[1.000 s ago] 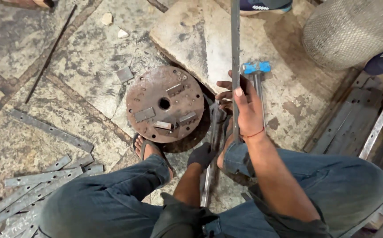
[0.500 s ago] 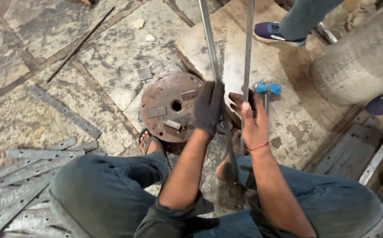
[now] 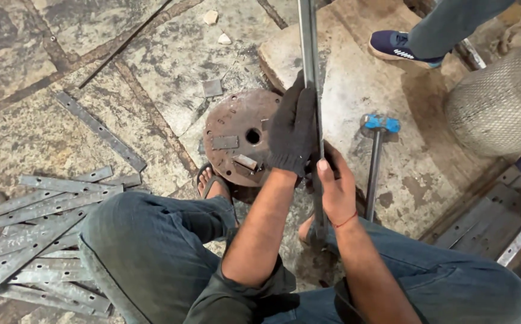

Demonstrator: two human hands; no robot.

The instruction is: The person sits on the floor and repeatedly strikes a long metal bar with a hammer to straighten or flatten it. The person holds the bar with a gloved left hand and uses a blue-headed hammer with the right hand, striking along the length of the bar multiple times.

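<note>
While the person squats on the stone floor (image 3: 50, 132), the gloved left hand (image 3: 292, 129) is clenched around a long steel bar (image 3: 310, 54) that runs up past the top edge of view. Just below it, the bare right hand (image 3: 335, 192) grasps the same bar. A rusty round jig plate (image 3: 233, 135) lies beside the left hand, on the edge of a stone slab (image 3: 356, 78). A blue-headed hammer (image 3: 376, 156) rests on the slab, near the right hand. Flat metal strips (image 3: 38, 234) are piled at the floor's left edge.
</note>
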